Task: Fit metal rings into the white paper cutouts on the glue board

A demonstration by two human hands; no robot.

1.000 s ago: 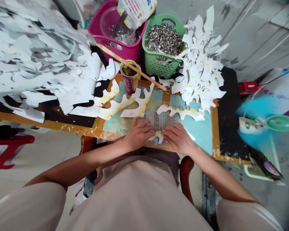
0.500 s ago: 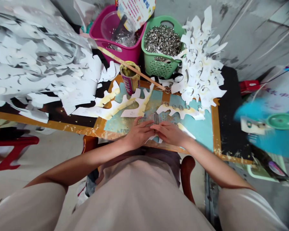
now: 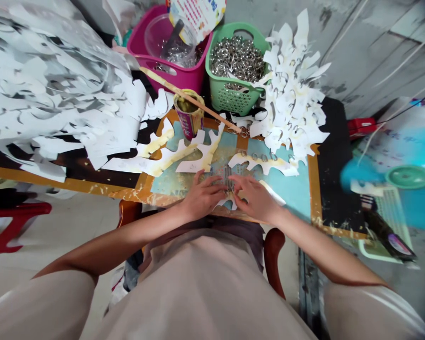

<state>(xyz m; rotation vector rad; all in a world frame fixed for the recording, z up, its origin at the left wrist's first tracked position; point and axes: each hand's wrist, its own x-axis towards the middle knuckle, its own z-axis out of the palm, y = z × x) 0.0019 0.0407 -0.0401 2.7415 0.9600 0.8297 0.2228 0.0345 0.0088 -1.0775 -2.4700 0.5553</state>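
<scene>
White strip [image 3: 229, 196], flat, scalloped, heaped shiny metal rings [image 3: 238, 59]

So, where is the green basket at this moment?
The green basket stands at the head view's top, just right of centre, between the pink basket and the right-hand paper pile.

On the table [image 3: 340, 189], a heap of cut pieces [image 3: 56, 94] lies left and a pile of ringed pieces [image 3: 292, 94] right, a basket of rings [image 3: 235, 99] between them at the back, right of another basket [image 3: 189, 78], a stick [image 3: 163, 84] across a cup [image 3: 191, 123] in front, and a loose piece [image 3: 202, 158] between cup and left hand [image 3: 203, 196].
</scene>
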